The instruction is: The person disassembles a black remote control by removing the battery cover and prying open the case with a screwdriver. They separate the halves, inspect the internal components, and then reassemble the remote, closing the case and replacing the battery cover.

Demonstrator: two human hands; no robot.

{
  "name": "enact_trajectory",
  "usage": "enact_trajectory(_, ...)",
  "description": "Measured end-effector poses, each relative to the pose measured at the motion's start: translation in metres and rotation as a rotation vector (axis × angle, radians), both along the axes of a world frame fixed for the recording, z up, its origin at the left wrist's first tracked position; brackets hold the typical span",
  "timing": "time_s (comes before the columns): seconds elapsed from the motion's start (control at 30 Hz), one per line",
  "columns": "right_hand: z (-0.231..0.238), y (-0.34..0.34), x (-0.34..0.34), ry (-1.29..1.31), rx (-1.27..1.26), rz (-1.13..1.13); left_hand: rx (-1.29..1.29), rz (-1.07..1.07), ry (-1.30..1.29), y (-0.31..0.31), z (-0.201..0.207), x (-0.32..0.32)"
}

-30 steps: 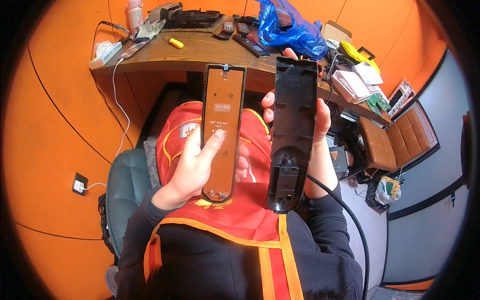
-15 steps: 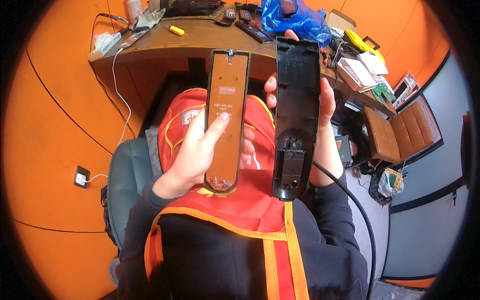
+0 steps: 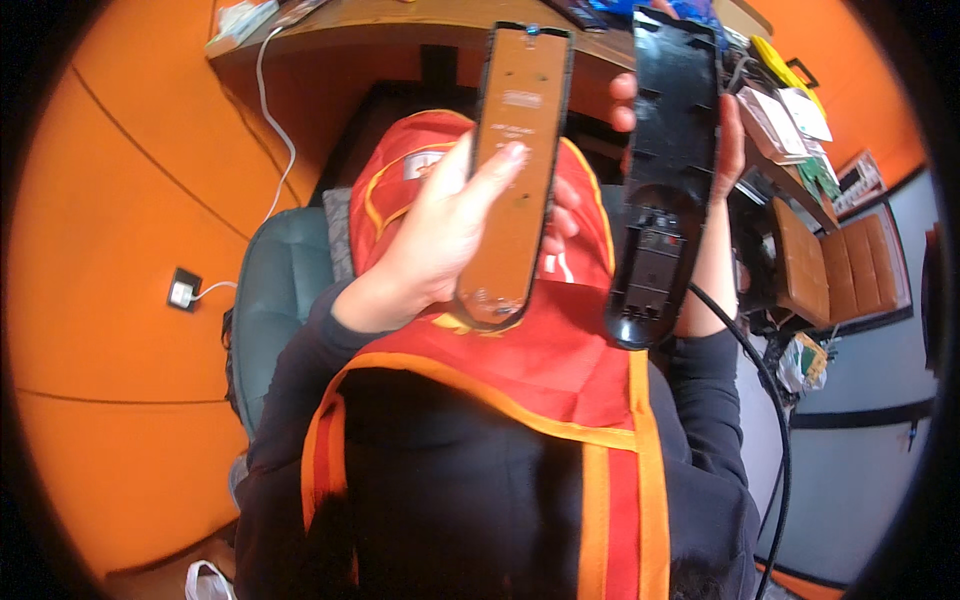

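The left hand (image 3: 440,240) holds a long brown circuit board (image 3: 512,170) upright in front of the chest. Its grip is closed on the board's lower half, thumb lying across the brown face and the other fingers wrapped behind it; the board's rounded lower end sticks out just below the grip, and its upper end rises well above it.

The right hand (image 3: 715,180) holds a long black plastic shell (image 3: 662,170), also upright, just beside the board and apart from it. The grip is pressed around the shell from behind, fingertips showing at both long edges near the middle; the hollow inner side with its ribs faces the camera.

Beyond both grips lies a wooden desk (image 3: 400,30), with a white cable (image 3: 272,110) hanging from its edge. Below the grips is an orange-trimmed red vest (image 3: 560,370).
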State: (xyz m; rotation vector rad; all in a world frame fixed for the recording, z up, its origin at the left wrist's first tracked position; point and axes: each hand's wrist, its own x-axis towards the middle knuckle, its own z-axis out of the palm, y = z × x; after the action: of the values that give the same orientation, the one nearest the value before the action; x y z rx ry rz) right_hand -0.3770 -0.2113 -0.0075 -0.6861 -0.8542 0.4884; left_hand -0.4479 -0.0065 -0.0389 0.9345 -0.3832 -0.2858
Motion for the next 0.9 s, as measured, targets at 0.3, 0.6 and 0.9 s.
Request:
enact_trajectory(0.3, -0.003, -0.002, 0.006, -0.014, 0.029, -0.019, 0.025, 0.015, -0.014, 0.0, 0.0, -0.001)
enact_trajectory(0.6, 0.009, -0.01, 0.002, 0.076, -0.048, -0.265, -0.073, 0.152, 0.045, 0.009, 0.003, 0.005)
enact_trajectory(0.9, 0.022, 0.029, -0.054, -0.857, -0.777, -0.691, -0.235, 0.227, -0.053, 0.022, 0.015, 0.001)
